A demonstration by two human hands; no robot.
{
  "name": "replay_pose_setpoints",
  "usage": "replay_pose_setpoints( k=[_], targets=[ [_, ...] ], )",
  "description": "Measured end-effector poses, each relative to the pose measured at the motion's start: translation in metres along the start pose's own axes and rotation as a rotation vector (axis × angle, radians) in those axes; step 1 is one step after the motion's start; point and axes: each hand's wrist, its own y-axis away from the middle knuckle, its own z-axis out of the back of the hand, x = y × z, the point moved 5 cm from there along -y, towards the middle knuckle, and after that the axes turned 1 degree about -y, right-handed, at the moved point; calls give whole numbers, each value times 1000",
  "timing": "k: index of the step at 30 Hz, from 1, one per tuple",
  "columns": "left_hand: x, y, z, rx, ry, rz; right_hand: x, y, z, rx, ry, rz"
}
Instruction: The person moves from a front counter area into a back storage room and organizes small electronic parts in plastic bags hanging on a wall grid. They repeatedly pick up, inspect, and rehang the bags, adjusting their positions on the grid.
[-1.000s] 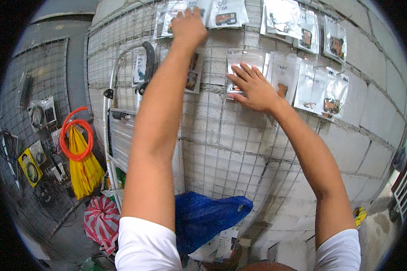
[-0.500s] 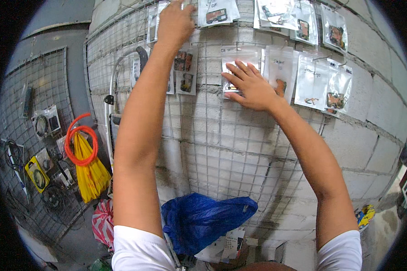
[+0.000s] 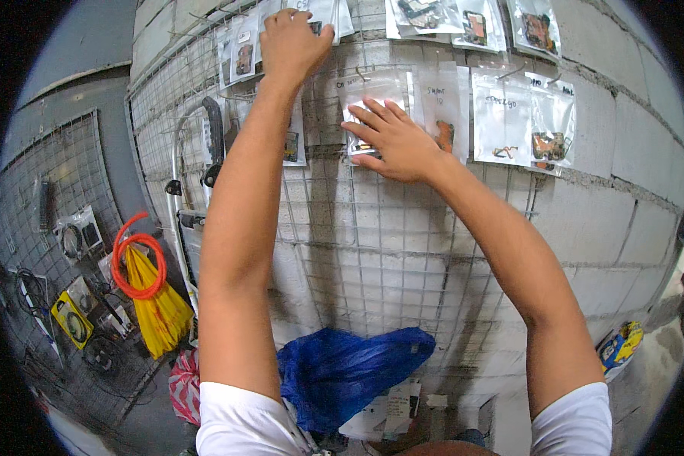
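My left hand (image 3: pixel 296 47) is raised to the upper row of hanging bags. Its fingers lie against a clear zip bag (image 3: pixel 321 11) with a small dark part inside, thumb held apart from the fingers. My right hand (image 3: pixel 395 144) is spread flat over another zip bag (image 3: pixel 372 83) in the row below, covering most of its contents. Just right of that hand hangs a bag with an orange-brown part (image 3: pixel 444 135). Farther right are a bag with a small orange flex piece (image 3: pixel 505 152) and one with a dark and copper part (image 3: pixel 549 144).
A wire grid (image 3: pixel 403 251) stands against the block wall (image 3: pixel 577 220). A blue plastic bag (image 3: pixel 357 372) hangs low between my arms. On the left are a metal-framed ladder-like rail (image 3: pixel 176 152), an orange hose coil (image 3: pixel 138 266), a yellow bag (image 3: pixel 156 311) and a second grid (image 3: pixel 68 175) with packaged cables.
The view has shifted, so the hanging bags on the right sit farther left and higher. My left hand has come down a little onto a bag front; my right hand stays on the same bag.
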Motion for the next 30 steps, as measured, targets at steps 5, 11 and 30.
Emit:
replay_pose_setpoints(
  k=[5, 11, 30],
  targets=[
    [-9, 3, -7, 101, -43, 14, -1, 2, -1, 7, 19, -12],
    [-4, 3, -14, 165, 38, 76, -4, 1, -1, -12, -6, 1],
    [27, 6, 25, -35, 516, 126, -5, 4, -2, 6, -40, -29]
  ],
)
